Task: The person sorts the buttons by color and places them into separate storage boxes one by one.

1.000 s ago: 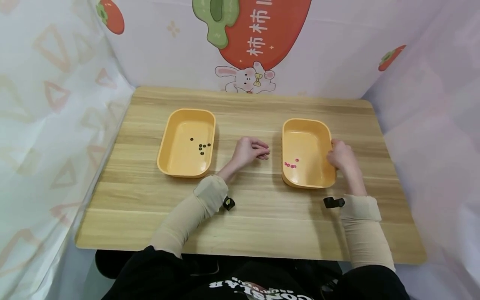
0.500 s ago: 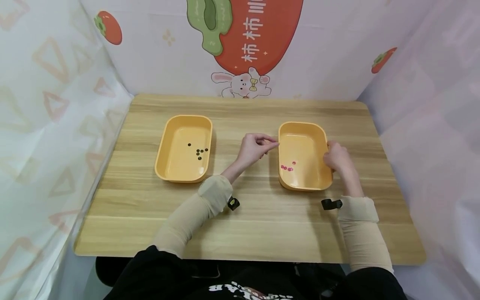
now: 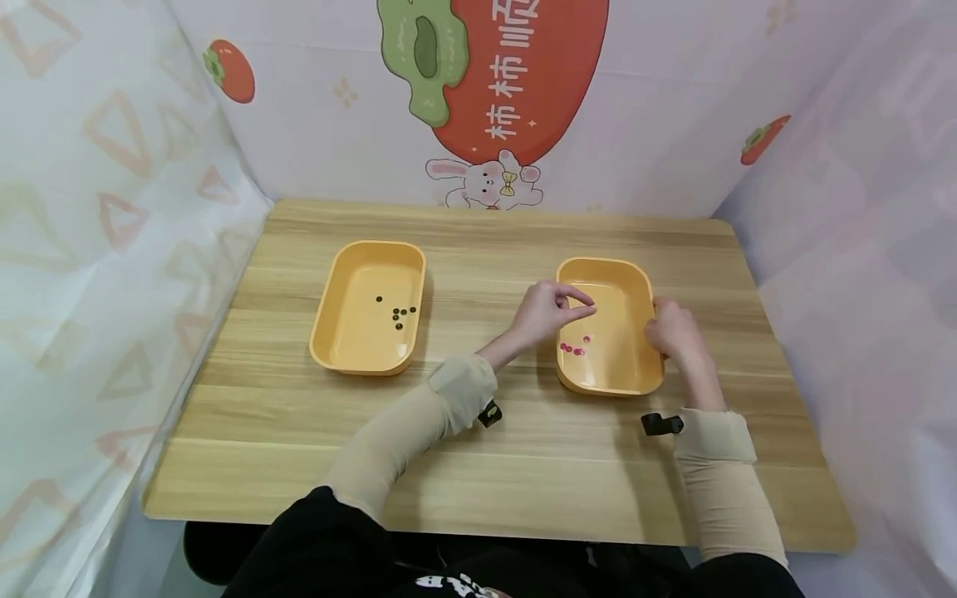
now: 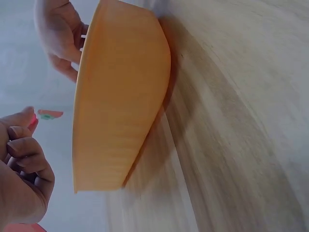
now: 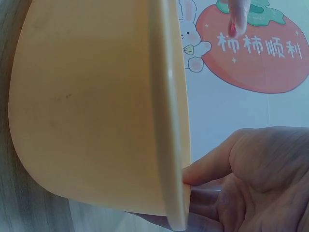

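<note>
Between thumb and forefinger my left hand [image 3: 544, 314] pinches a small pink disc [image 4: 33, 119], probably a button, seen edge-on in the left wrist view. This hand hovers over the left side of the right yellow bin [image 3: 613, 370]. Several pink buttons [image 3: 574, 350] lie on that bin's floor, near its left wall. My right hand [image 3: 673, 330] grips the bin's right rim, the thumb on the inside in the right wrist view, with other fingers partly hidden. To the left stands a second yellow bin [image 3: 355, 345], holding several dark buttons [image 3: 399, 314].
Both bins stand on a wooden table [image 3: 478, 490], apart from each other, with bare wood between and in front of them. A printed white cloth [image 3: 658, 108] rises behind the table's far edge, and more cloth hangs at both sides.
My left hand has moved right, from the wood between the bins to above the right bin, its thumb and forefinger now together. The right hand keeps its grip on the rim.
</note>
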Tool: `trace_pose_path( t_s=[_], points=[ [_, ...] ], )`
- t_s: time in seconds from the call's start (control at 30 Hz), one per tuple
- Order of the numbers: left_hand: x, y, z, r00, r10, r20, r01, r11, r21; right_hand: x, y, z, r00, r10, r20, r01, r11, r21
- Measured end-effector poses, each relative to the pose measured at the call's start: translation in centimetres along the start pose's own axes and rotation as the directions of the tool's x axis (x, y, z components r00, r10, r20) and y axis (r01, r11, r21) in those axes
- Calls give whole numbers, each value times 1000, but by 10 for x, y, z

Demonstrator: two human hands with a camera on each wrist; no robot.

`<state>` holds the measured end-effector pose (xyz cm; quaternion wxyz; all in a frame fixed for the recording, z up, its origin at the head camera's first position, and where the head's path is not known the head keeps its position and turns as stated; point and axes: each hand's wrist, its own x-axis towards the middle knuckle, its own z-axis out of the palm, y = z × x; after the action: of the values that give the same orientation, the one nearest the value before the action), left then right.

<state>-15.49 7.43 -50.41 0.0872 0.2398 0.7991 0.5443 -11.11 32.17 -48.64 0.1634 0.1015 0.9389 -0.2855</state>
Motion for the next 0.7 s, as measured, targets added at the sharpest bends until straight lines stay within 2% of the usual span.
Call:
trace_pose_path(
  t_s=[0.17,0.27,0.37,0.5,0.7],
  points=[
    [5,0,8,999,-27,31,28,999,-26,-1,-3,3,1000,-5,3,5,1000,19],
    [6,-3,8,999,-36,15,37,999,-34,-3,-10,1,1000,-15,9,14,1000,18],
    [7,-4,6,999,-15,-40,14,1000,-14,-1,-12,-1,1000,-31,4,31,1000,3],
    [10,-4,2,995,47,-89,-45,999,25,2,-11,-4,1000,-25,5,25,1000,2],
    [5,3,-10,997,39,-60,-37,998,43,12,8,-5,1000,-22,15,22,999,35]
  ],
)
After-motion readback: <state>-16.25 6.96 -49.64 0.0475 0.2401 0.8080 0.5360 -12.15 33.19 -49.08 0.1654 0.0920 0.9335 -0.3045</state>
